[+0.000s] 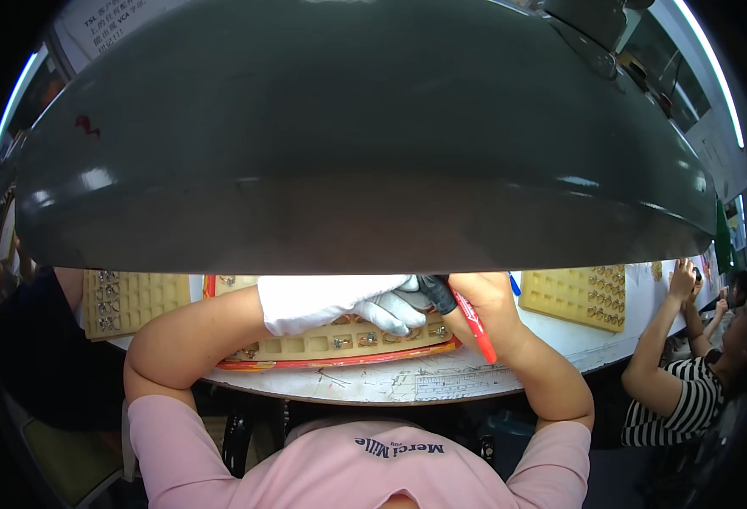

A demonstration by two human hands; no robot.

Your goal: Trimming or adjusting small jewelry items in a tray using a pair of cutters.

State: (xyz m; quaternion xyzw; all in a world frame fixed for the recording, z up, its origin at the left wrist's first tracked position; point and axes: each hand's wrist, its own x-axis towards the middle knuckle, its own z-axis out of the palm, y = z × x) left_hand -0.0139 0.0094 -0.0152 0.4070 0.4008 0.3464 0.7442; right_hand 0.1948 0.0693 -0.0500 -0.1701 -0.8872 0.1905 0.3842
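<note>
My left hand [382,307], in a white glove, has its fingers curled in and meets my right hand; what they close on, if anything, is hidden. My right hand [490,299] is bare except for black covers on its fingertips. A red marker [474,327] lies in its grip, one end slanting down toward me. Both hands are over a cream slotted tray [293,346] with a red and yellow edge, where several gem-set rings [366,339] stand in the slots. The lamp hides the far side of the hands.
A large dark lamp shade [356,153] hangs low over the white table [373,386]. Other ring trays stand at left [151,301] and right [560,297]. Behind the right tray lies a blue pen [514,284]. A person in a striped shirt [674,399] works at far right.
</note>
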